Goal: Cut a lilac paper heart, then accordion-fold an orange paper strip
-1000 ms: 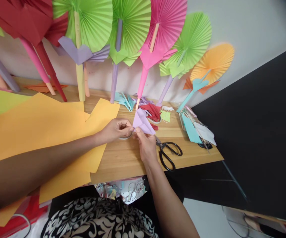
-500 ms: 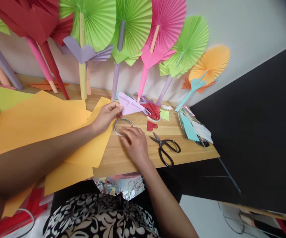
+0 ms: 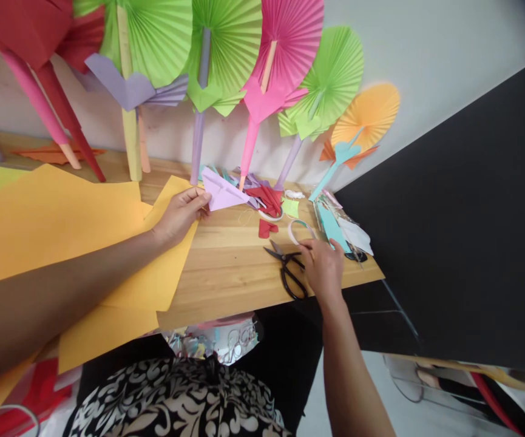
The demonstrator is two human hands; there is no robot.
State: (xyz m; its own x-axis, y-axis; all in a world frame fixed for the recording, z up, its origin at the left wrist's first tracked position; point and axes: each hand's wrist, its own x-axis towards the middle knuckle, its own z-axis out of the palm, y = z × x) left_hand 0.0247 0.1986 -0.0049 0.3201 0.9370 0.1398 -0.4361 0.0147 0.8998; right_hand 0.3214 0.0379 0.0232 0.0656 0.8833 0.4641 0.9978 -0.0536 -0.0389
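Note:
Between the thumb and fingers of my left hand (image 3: 182, 215) is a folded piece of lilac paper (image 3: 223, 193), held a little above the table. My right hand (image 3: 323, 267) is closed on the near edge of a thin white roll of tape (image 3: 293, 226), at the right part of the table. Black-handled scissors (image 3: 284, 260) lie with open blades just left of that hand. Red paper scraps (image 3: 266, 199) and a small red piece (image 3: 267, 229) lie between my hands, beside a second white ring, partly covered.
Large orange sheets (image 3: 62, 212) cover the table's left side. Pleated paper fans, such as a pink one (image 3: 289, 42), lean along the wall. Cyan and white papers (image 3: 332, 227) are piled at the right end. A bag of scraps (image 3: 216, 340) hangs below the front edge.
My right hand has moved right, past the scissors, taking the roll of tape with it. My left hand still holds the lilac paper. The view has shifted slightly to the right.

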